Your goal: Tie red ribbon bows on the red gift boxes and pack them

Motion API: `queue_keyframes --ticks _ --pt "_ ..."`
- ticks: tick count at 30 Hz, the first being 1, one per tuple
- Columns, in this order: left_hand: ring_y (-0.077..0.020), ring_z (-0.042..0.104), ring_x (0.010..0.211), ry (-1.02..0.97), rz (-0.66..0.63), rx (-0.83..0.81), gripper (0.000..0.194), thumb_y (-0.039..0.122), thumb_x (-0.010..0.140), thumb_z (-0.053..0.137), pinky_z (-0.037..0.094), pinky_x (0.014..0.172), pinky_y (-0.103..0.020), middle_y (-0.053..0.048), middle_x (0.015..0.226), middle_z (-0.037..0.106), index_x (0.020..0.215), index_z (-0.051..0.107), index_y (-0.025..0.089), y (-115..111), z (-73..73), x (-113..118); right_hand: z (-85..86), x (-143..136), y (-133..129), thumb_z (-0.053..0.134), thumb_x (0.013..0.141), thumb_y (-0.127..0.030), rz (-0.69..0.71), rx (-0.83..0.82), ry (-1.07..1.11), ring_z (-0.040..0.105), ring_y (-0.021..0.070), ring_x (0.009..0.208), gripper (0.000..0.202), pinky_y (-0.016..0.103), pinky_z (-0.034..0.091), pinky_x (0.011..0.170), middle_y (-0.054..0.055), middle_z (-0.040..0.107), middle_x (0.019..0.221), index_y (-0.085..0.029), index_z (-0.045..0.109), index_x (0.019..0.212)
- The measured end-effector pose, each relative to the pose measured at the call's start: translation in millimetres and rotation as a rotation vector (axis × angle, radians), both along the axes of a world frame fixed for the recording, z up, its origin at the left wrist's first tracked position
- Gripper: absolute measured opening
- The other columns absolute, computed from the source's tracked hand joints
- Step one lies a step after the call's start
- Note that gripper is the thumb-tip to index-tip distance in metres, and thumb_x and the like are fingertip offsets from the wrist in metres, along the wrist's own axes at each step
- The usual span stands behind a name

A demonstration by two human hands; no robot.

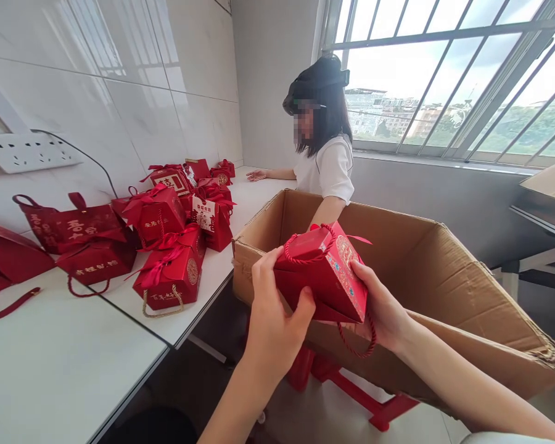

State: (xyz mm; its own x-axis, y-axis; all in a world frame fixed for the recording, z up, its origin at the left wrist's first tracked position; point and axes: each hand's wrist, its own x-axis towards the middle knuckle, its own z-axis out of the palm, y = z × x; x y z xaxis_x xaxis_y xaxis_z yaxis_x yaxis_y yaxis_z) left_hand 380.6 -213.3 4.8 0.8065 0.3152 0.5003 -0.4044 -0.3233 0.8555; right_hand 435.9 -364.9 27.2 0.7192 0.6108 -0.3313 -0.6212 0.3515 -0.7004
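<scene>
Left hand (pixel 275 320), right hand (pixel 388 314): fingers curled on opposite ends of red gift box (pixel 312 290), tilted, crosswise, near side of carton (pixel 411 240).

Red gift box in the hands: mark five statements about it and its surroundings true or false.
1. The left hand and right hand both hold the red gift box. True.
2. Its rope handles are white. False: the rope handles are red.
3. The cardboard box is open at the top. True.
4. The other person has both arms on the table. False: one arm lies on the table; the other reaches down at the cardboard box.
5. A white socket panel is on the wall. True.
</scene>
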Motion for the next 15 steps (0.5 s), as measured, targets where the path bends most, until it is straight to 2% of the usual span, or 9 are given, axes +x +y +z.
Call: queue_keyframes --ticks 3,6,8,10,12,15 --pt "-0.0237 0.045 0.122 0.006 -0.009 -0.018 0.06 0.024 0.079 0.061 0.044 0.097 -0.037 -0.008 0.134 0.042 0.133 0.034 0.027 0.1 -1.8 -0.2 -0.8 1.0 -0.9 0.048 0.088 -0.041 0.018 -0.024 -0.036 0.069 0.0229 0.092 0.04 0.037 0.056 0.086 0.012 0.073 0.095 -0.011 0.058 0.113" --pt "-0.0206 0.05 0.118 -0.01 -0.006 -0.083 0.042 0.02 0.087 0.045 0.045 0.096 -0.035 -0.008 0.13 0.048 0.129 0.041 0.026 4.0 -4.6 2.6 -2.6 3.3 -3.9 0.053 0.083 -0.046 0.025 -0.074 -0.137 0.068 0.025 0.097 0.044 0.039 0.053 0.09 0.011 0.072 0.096 -0.013 0.059 0.111" --pt "-0.0184 0.053 0.115 -0.07 0.049 -0.157 0.037 0.017 0.089 0.036 0.046 0.094 -0.033 -0.008 0.127 0.052 0.125 0.044 0.025 9.4 -9.7 7.7 -5.4 5.2 -7.0 0.056 0.079 -0.053 0.028 -0.137 -0.237 0.066 0.0274 0.099 0.051 0.041 0.053 0.09 0.011 0.072 0.098 -0.015 0.058 0.113" --pt "-0.0189 0.052 0.117 -0.114 0.118 -0.147 0.039 0.015 0.087 0.037 0.046 0.094 -0.034 -0.008 0.127 0.052 0.124 0.043 0.025 15.6 -19.1 15.0 -9.1 6.8 -10.1 0.058 0.074 -0.06 0.003 -0.222 -0.417 0.066 0.0297 0.099 0.062 0.044 0.054 0.087 0.012 0.07 0.101 -0.017 0.054 0.118" --pt "-0.0226 0.048 0.123 -0.102 0.15 0.031 0.046 0.014 0.083 0.043 0.042 0.1 -0.041 -0.01 0.13 0.05 0.128 0.04 0.024 20.8 -32.9 23.1 -12.3 7.6 -12.4 0.066 0.069 -0.059 -0.103 -0.354 -0.728 0.064 0.0309 0.101 0.075 0.045 0.055 0.083 0.012 0.066 0.109 -0.02 0.044 0.129" --pt "-0.0285 0.036 0.132 -0.053 0.155 0.441 0.067 0.007 0.072 0.049 0.029 0.108 -0.05 -0.014 0.137 0.045 0.136 0.034 0.02 23.7 -56.7 33.1 -13.0 7.5 -13.4 0.078 0.063 -0.043 -0.329 -0.573 -1.352 0.056 0.0321 0.112 0.101 0.046 0.054 0.086 0.014 0.052 0.127 -0.026 0.019 0.143"
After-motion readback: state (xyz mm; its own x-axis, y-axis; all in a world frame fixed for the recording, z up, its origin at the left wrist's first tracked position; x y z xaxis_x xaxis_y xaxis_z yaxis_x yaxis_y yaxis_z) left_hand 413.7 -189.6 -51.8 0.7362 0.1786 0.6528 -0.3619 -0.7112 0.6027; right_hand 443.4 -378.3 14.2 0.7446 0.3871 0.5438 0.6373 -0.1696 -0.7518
